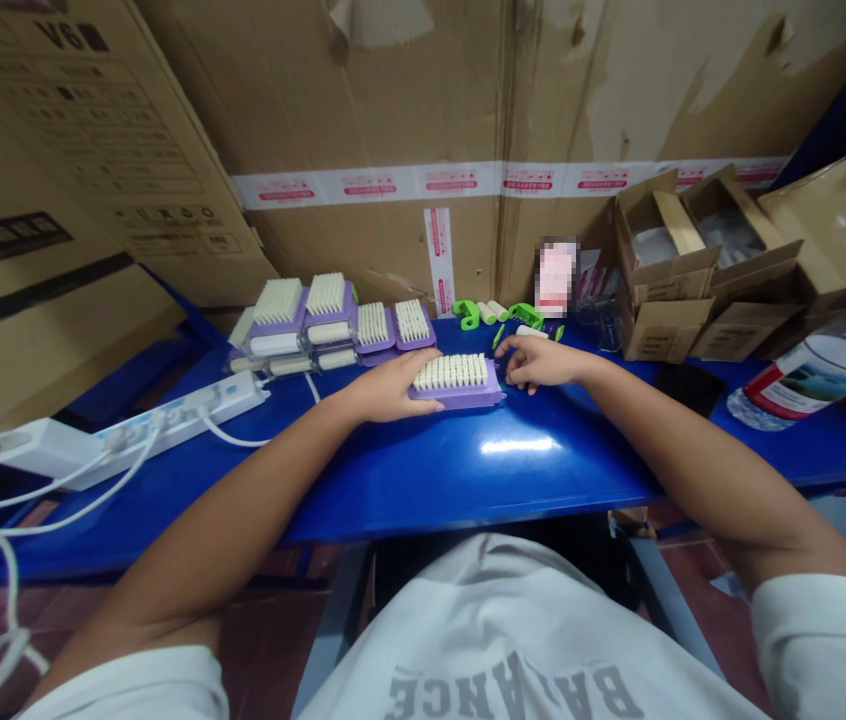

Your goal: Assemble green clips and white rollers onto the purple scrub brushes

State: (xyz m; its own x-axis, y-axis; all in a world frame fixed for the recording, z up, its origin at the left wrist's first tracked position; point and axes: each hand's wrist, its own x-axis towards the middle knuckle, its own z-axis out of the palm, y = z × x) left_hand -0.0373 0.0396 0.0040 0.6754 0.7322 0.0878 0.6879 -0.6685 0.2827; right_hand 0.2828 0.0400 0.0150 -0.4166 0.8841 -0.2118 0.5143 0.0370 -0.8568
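My left hand [391,386] is closed around the left end of a purple brush head [460,395]. Rows of cream bristles face up on it, and small prongs stick out at its right end. It rests on or just above the blue table. Just right of those prongs, my right hand [539,362] hovers with bent fingers apart, and nothing shows in them. By its fingertips is a small green piece [499,337]. Behind the hand lie a white roller [532,332], a green curved bracket [525,316], another green bracket [466,315] and cream rollers [493,311].
Several purple brushes [280,303] with white rollers are stacked at the back left. A white power strip [183,420] with cables lies left. Open cardboard boxes [667,325] and a large plastic bottle [790,385] stand right. Tall cardboard [363,110] backs the blue table [423,480].
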